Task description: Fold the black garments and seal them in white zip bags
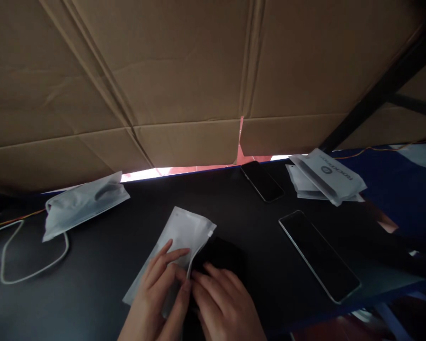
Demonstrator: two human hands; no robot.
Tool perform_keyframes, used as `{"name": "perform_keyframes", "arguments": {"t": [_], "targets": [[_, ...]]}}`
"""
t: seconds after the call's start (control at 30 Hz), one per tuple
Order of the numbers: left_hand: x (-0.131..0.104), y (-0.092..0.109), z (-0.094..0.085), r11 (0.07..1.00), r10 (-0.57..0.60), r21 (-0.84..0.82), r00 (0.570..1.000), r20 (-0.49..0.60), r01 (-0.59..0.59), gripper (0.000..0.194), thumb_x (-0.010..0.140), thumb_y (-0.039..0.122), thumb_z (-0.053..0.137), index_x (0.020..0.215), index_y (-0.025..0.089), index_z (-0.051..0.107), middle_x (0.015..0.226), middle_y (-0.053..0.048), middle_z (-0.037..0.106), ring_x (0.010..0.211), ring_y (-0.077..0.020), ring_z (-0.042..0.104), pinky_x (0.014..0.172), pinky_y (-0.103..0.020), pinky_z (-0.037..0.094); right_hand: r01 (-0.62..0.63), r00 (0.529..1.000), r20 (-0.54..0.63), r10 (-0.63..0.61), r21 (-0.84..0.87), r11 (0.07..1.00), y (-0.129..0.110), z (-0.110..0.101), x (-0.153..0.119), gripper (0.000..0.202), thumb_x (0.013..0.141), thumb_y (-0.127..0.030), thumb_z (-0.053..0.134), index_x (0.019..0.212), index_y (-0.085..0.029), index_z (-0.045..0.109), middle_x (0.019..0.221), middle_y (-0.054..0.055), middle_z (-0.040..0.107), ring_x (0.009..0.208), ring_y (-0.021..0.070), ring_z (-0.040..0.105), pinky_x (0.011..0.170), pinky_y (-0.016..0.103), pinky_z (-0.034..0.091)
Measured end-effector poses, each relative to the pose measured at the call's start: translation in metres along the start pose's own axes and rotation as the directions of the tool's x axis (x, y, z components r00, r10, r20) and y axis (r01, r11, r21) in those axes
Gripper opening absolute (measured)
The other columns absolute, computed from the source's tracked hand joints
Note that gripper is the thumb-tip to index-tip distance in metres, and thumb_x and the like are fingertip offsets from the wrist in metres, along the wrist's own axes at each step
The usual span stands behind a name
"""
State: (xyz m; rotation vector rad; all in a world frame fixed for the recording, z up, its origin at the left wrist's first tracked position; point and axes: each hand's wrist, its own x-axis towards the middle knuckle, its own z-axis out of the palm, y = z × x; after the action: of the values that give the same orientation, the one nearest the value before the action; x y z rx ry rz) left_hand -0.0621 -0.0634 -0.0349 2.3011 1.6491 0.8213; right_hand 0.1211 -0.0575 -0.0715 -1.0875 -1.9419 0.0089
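Observation:
My left hand (159, 289) is closed on the open edge of a frosted white zip bag (182, 222), thumb and fingers pinching near the opening. The bag lies slanted on the black tabletop, its small white slider at the upper right corner. Pressed close beside it, my right hand (222, 300) has its fingers curled over a black, soft-looking item (223, 253) at the bag's mouth. How much of that item is inside the bag is hidden by my hands, and its kind cannot be made out.
To the right lie a large phone (319, 255) and a smaller phone (262, 181). Several printed frosted bags (335, 177) are stacked behind them. At left, a filled frosted bag (85, 203) rests near a white cable (33, 279). Cardboard (188, 61) stands along the table's back edge.

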Motion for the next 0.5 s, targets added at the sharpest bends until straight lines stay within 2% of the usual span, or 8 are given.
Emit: {"name": "perform_keyframes", "arguments": {"t": [0.07, 0.1, 0.17, 0.23, 0.3, 0.37, 0.43, 0.5], "targets": [[-0.001, -0.006, 0.002, 0.995, 0.015, 0.095, 1.000, 0.005, -0.015, 0.024, 0.106, 0.031, 0.055, 0.130, 0.027, 0.061, 0.144, -0.011, 0.076, 0.143, -0.0330, 0.069, 0.109, -0.049, 0.066, 0.087, 0.993, 0.076, -0.089, 0.033, 0.996, 0.007, -0.008, -0.001, 0.026, 0.116, -0.029, 0.054, 0.115, -0.023, 0.079, 0.117, -0.004, 0.086, 0.113, 0.0192, 0.080, 0.097, 0.031, 0.063], [-0.001, -0.010, 0.003, 0.990, 0.020, 0.140, 1.000, 0.007, -0.020, 0.033, 0.106, 0.031, 0.053, 0.139, 0.025, 0.057, 0.143, -0.013, 0.077, 0.139, -0.0339, 0.072, 0.107, -0.050, 0.067, 0.109, 0.986, 0.124, -0.112, 0.030, 0.994, 0.011, -0.013, -0.003, 0.024, 0.114, -0.037, 0.059, 0.117, -0.024, 0.079, 0.124, -0.004, 0.085, 0.121, 0.0224, 0.077, 0.102, 0.035, 0.063], [-0.002, -0.017, 0.003, 0.979, 0.018, 0.201, 1.000, 0.014, -0.021, 0.044, 0.108, 0.029, 0.048, 0.150, 0.020, 0.050, 0.138, -0.016, 0.079, 0.126, -0.0328, 0.079, 0.097, -0.044, 0.070, 0.106, 0.972, 0.213, -0.098, -0.023, 0.994, 0.018, -0.022, -0.007, 0.037, 0.107, -0.055, 0.067, 0.128, -0.026, 0.078, 0.144, -0.001, 0.077, 0.138, 0.0355, 0.068, 0.110, 0.054, 0.060], [-0.002, -0.022, 0.002, 0.975, 0.014, 0.221, 1.000, 0.017, -0.017, 0.042, 0.109, 0.022, 0.042, 0.149, 0.016, 0.050, 0.129, -0.018, 0.082, 0.113, -0.0296, 0.084, 0.084, -0.035, 0.072, 0.067, 0.959, 0.280, -0.036, -0.100, 0.993, 0.022, -0.028, -0.013, 0.056, 0.098, -0.066, 0.072, 0.138, -0.027, 0.074, 0.158, 0.002, 0.067, 0.147, 0.0495, 0.057, 0.108, 0.073, 0.057], [0.000, -0.026, 0.000, 0.972, 0.034, 0.230, 0.999, 0.022, -0.038, 0.036, 0.109, 0.017, 0.040, 0.141, 0.018, 0.056, 0.126, -0.016, 0.083, 0.107, -0.0280, 0.086, 0.080, -0.032, 0.071, 0.044, 0.951, 0.310, 0.002, -0.142, 0.989, 0.023, -0.031, -0.017, 0.057, 0.095, -0.062, 0.075, 0.140, -0.026, 0.073, 0.162, 0.003, 0.064, 0.146, 0.0525, 0.056, 0.102, 0.076, 0.060], [0.003, -0.029, -0.002, 0.968, 0.084, 0.232, 0.996, 0.036, -0.090, 0.029, 0.108, 0.017, 0.043, 0.124, 0.024, 0.066, 0.123, -0.011, 0.083, 0.110, -0.0284, 0.085, 0.087, -0.035, 0.071, 0.053, 0.947, 0.321, -0.006, -0.139, 0.989, 0.023, -0.031, -0.019, 0.043, 0.097, -0.047, 0.073, 0.134, -0.027, 0.074, 0.158, 0.001, 0.067, 0.143, 0.0473, 0.062, 0.095, 0.067, 0.066], [0.006, -0.031, -0.003, 0.966, 0.119, 0.225, 0.992, 0.048, -0.127, 0.025, 0.106, 0.017, 0.047, 0.106, 0.027, 0.070, 0.115, -0.006, 0.083, 0.108, -0.0272, 0.084, 0.095, -0.039, 0.069, 0.034, 0.958, 0.286, 0.004, -0.126, 0.991, 0.022, -0.031, -0.018, 0.028, 0.097, -0.032, 0.068, 0.124, -0.027, 0.076, 0.151, -0.001, 0.073, 0.138, 0.0425, 0.068, 0.089, 0.061, 0.068], [0.008, -0.033, -0.002, 0.967, 0.116, 0.222, 0.992, 0.051, -0.124, 0.023, 0.106, 0.017, 0.049, 0.102, 0.027, 0.069, 0.106, -0.003, 0.080, 0.099, -0.0251, 0.083, 0.101, -0.043, 0.067, -0.011, 0.976, 0.215, 0.035, -0.109, 0.994, 0.021, -0.031, -0.017, 0.024, 0.095, -0.021, 0.062, 0.114, -0.028, 0.075, 0.141, -0.003, 0.078, 0.133, 0.0389, 0.072, 0.088, 0.056, 0.068]]}}
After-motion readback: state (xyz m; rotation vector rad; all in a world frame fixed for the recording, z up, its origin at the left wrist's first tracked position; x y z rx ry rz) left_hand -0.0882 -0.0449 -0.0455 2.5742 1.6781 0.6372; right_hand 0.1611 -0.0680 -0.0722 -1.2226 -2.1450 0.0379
